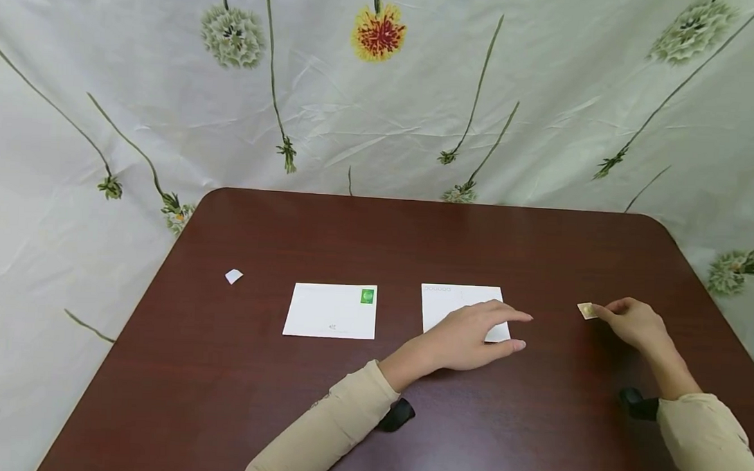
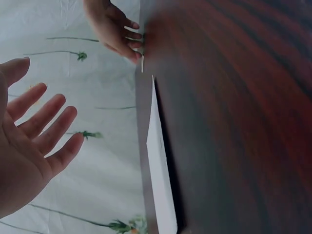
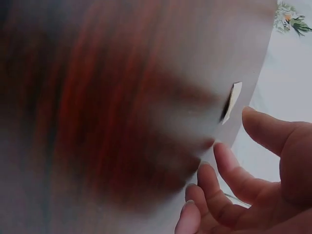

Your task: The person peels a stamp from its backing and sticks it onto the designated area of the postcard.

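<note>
My left hand (image 1: 467, 334) hangs with fingers spread and thumb apart, covering part of the right-hand white envelope (image 1: 446, 302) in the head view. Nothing is in its palm, as the left wrist view shows. At the right, my right hand (image 1: 636, 326) reaches to a small pale stamp (image 1: 586, 311) with a yellowish print. Its thumb tip overlaps the stamp's edge in the head view. From the right wrist, the stamp (image 3: 233, 102) lies just beyond the thumb, and a gap separates thumb and forefinger. The other fingers are bent loosely, close over the table.
Left of centre lies another white envelope (image 1: 327, 313), with a green stamp (image 1: 366, 296) in its upper right corner. A small white paper scrap (image 1: 233, 276) is farther left. The dark brown table (image 1: 364, 235) ends at a flower-printed cloth (image 1: 332, 88) behind.
</note>
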A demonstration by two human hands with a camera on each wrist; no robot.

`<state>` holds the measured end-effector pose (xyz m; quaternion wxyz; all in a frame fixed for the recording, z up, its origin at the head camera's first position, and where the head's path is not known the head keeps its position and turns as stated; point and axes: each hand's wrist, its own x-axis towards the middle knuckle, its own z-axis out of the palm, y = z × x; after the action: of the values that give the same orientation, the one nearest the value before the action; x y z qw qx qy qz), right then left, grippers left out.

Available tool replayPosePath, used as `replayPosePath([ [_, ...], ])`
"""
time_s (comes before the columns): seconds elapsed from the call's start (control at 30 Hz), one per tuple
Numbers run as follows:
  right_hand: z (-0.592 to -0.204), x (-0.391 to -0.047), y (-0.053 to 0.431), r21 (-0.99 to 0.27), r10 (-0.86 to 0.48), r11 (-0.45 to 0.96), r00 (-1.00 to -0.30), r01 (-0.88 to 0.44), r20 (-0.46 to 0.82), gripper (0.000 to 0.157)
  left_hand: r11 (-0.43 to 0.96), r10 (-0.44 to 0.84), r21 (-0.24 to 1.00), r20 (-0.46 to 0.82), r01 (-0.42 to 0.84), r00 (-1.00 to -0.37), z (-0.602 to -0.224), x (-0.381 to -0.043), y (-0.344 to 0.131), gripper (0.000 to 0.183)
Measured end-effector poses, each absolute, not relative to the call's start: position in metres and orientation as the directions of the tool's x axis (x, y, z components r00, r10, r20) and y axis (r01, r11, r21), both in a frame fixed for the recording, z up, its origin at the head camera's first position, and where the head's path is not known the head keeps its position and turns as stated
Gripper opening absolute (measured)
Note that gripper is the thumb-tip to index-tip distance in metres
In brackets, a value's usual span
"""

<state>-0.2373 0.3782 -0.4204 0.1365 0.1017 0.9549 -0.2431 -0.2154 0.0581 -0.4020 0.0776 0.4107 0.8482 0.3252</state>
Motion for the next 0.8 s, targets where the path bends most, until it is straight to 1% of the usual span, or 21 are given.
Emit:
replayPosePath([
  [0.17,-0.424,-0.238,0.375,-0.435,0.136,0.861,-0.944,0.262,-0.299,0.058,0.436,0.776,0.601,0.126,0.67,-0.618,-0.403,-0.211,0.067,0.043],
  [0.37,-0.423,-0.24,0.37,-0.465,0.155,0.837,-0.94,0.288,-0.303,0.049,0.448,0.783,0.569,0.122,0.689,-0.61,-0.405,-0.21,0.068,0.042],
  [0.43,-0.423,-0.24,0.37,-0.486,0.168,0.823,-0.943,0.294,-0.287,0.045,0.453,0.783,0.558,0.123,0.695,-0.609,-0.406,-0.21,0.067,0.042],
  [0.5,-0.424,-0.24,0.369,-0.519,0.182,0.805,-0.953,0.287,-0.244,0.04,0.456,0.783,0.556,0.122,0.695,-0.61,-0.406,-0.211,0.066,0.042],
  [0.63,-0.425,-0.24,0.367,-0.57,0.213,0.786,-0.97,0.241,-0.116,0.033,0.451,0.781,0.562,0.128,0.694,-0.611,-0.405,-0.212,0.064,0.043],
  [0.73,-0.425,-0.24,0.363,-0.594,0.23,0.777,-0.972,0.208,-0.04,0.036,0.448,0.771,0.582,0.133,0.678,-0.623,-0.405,-0.214,0.061,0.042],
  [0.8,-0.424,-0.24,0.359,-0.614,0.236,0.765,-0.972,0.196,-0.016,0.04,0.447,0.759,0.6,0.139,0.664,-0.636,-0.404,-0.214,0.058,0.041],
])
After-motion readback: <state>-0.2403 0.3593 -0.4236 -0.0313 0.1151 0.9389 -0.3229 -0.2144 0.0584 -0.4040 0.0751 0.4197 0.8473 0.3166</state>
